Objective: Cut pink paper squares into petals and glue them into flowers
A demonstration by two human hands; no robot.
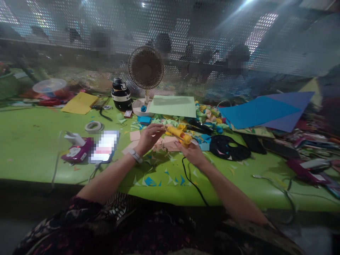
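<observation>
right hand (192,151) holding glue gun (178,135), no legible writing

A shared craft workshop. A long green table (32,141) is littered with paper scraps (156,179), large blue paper sheets (265,111), a roll of tape (94,126) and a yellow glue gun (178,134). A small desk fan (146,69) stands by a perforated screen (79,21), behind which other people sit blurred.

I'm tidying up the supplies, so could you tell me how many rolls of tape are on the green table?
1 that I can make out: the tape roll lies flat left of the left hand, near the phone. Others may be hidden in the clutter.
</observation>
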